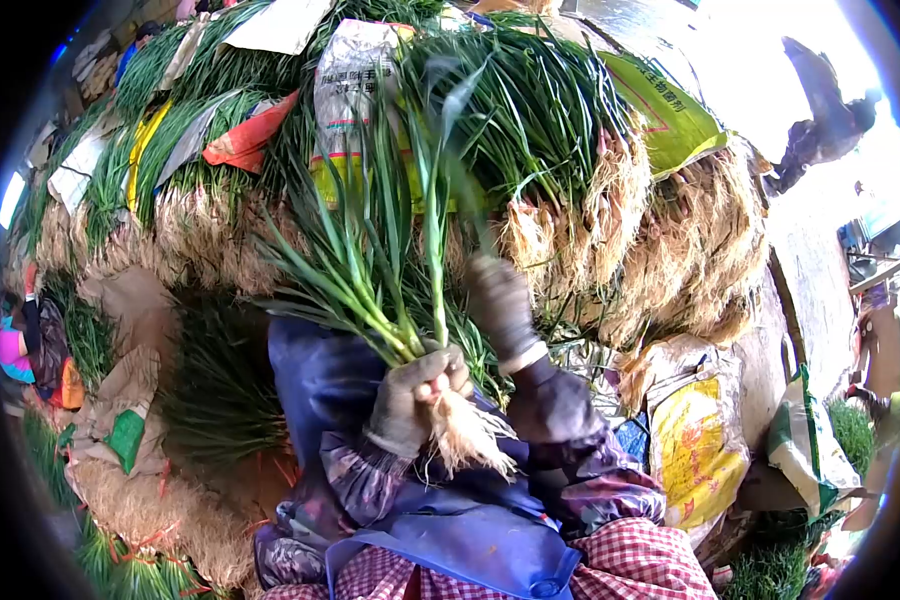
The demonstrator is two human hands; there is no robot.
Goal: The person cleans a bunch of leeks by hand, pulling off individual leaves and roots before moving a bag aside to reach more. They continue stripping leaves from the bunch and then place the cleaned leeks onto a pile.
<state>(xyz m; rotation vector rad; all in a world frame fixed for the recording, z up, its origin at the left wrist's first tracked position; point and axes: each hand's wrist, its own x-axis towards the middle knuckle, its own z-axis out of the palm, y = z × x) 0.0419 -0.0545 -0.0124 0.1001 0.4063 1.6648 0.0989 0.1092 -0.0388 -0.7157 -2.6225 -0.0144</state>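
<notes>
Both hands (418,396) fwd, R (503,308) farther.

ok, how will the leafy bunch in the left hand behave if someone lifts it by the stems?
The leafy bunch is probably firm low on its pale stems but floppy up top, where long thin leaves fan and bend. The roots likely trail and snag: fine strands splay loose. Likely light, since the left hand encloses its base.
</notes>
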